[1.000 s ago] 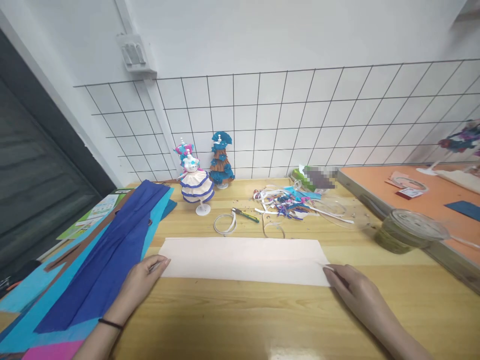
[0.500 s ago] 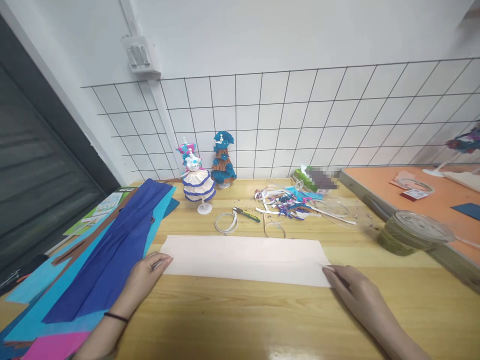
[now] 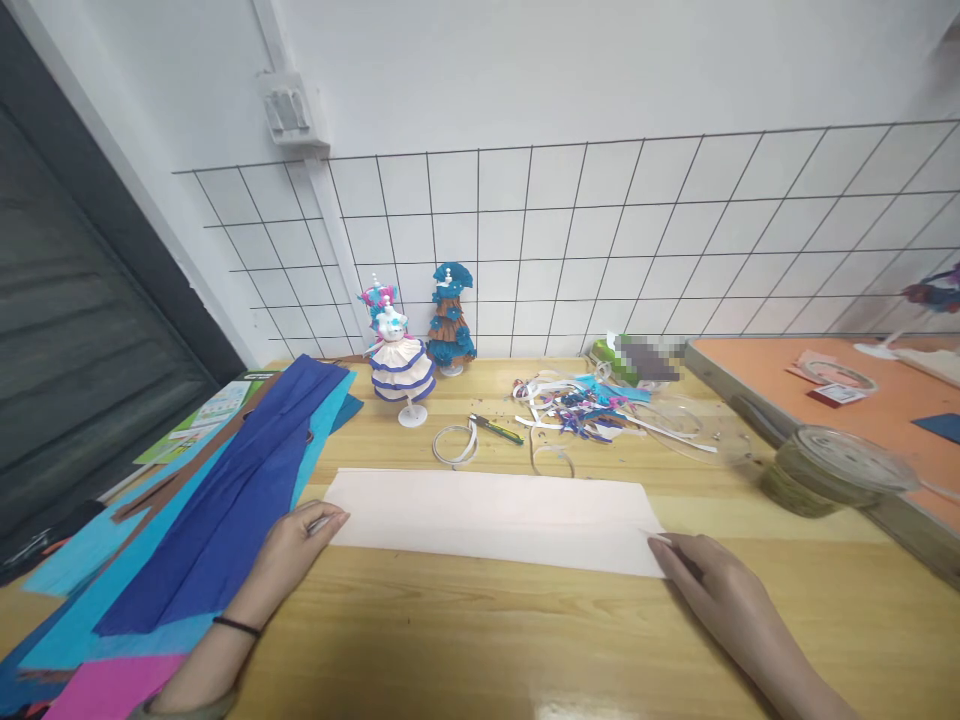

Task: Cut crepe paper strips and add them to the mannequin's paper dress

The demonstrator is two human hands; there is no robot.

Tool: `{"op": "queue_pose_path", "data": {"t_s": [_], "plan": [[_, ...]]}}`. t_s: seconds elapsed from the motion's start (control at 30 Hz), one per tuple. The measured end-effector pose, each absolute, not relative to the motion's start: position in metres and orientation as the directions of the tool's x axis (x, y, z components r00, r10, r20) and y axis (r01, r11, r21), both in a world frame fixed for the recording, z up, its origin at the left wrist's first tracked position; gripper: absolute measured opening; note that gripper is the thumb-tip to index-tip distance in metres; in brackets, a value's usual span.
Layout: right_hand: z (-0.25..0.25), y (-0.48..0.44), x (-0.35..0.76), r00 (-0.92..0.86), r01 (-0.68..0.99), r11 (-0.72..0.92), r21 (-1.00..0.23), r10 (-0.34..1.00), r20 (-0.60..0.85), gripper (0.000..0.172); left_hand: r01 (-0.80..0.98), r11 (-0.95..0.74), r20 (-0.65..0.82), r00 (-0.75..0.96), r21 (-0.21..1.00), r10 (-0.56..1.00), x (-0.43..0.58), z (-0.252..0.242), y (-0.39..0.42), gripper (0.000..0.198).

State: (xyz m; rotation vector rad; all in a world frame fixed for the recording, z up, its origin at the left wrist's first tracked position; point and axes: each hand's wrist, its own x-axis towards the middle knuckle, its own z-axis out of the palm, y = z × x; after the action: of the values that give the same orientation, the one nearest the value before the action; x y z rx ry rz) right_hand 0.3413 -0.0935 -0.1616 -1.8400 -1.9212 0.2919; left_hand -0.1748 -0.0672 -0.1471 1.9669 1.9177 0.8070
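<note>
A long strip of pale pinkish-white paper [image 3: 495, 518] lies across the wooden table in front of me. My left hand [image 3: 300, 545] pinches its left end between thumb and fingers. At the right end, my right hand [image 3: 701, 570] grips the lower corner in the same way. The strip stretches nearly flat between both hands, with a faint lengthwise crease. Just beyond its far edge lie a coiled white strip [image 3: 454, 445] and a yellow-and-black utility knife [image 3: 497, 430].
Blue, turquoise, brown and pink paper sheets [image 3: 217, 510] are layered at the left. Small dress-form figures, one in a white tiered skirt [image 3: 403, 372], stand at the back. Colourful scraps [image 3: 592, 405] are heaped beyond the strip. A ribbon roll [image 3: 832, 470] sits by the orange board [image 3: 757, 365].
The view has shifted slightly, so everything appears a little further right. Both hands keep their hold on the paper strip, which stays in place.
</note>
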Motion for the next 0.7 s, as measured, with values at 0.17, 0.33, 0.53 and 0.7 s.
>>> {"op": "queue_pose_path", "data": {"t_s": [0.17, 0.33, 0.53, 0.7], "plan": [[-0.16, -0.094, 0.3401, 0.007, 0.889, 0.076, -0.452, 0.984, 0.179, 0.037, 0.818, -0.066, 0.178, -0.045, 0.571, 0.983, -0.1735, -0.1443, -0.068, 0.033], [-0.1608, -0.0929, 0.3399, 0.005, 0.89, 0.085, -0.449, 0.981, 0.196, 0.037, 0.819, -0.06, 0.165, -0.042, 0.571, 0.985, -0.1725, -0.1422, -0.069, 0.033], [-0.1614, -0.0938, 0.3409, 0.002, 0.887, 0.088, -0.454, 0.981, 0.194, 0.037, 0.819, -0.056, 0.157, -0.042, 0.571, 0.987, -0.1722, -0.1416, -0.0695, 0.033], [-0.1611, -0.0948, 0.3405, -0.01, 0.886, 0.11, -0.45, 0.976, 0.219, 0.038, 0.822, -0.066, 0.173, -0.04, 0.566, 0.984, -0.1728, -0.1428, -0.0687, 0.032]]}}
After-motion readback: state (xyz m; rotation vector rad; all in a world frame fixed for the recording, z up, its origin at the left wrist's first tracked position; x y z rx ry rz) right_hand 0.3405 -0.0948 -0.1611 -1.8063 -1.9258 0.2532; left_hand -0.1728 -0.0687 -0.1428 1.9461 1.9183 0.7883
